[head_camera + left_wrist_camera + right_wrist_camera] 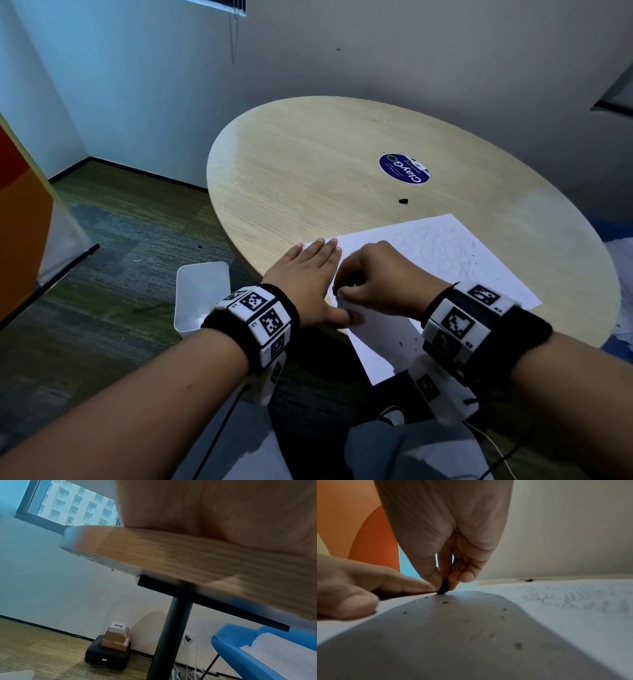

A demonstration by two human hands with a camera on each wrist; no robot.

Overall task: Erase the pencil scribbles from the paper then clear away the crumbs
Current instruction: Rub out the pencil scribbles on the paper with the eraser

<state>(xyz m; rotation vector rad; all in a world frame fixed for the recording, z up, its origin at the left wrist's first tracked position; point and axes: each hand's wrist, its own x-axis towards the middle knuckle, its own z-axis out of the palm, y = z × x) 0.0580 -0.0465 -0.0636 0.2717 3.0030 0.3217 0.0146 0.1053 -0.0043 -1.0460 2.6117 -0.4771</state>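
- The white paper (442,260) lay at the lower right of the round wood-grain surface (308,164), its long axis running lower left to upper right.
- The right hand (380,277) pinched a small dark eraser (443,587), upright, tip on the sheet.
- The left hand (308,277) pressed flat, fingers straight.
- Dark crumbs (445,602) speckled the paper.

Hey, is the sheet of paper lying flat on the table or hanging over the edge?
Partly overhanging. The paper lies spread flat on the table, but its near corner sticks out past the rim toward the person.
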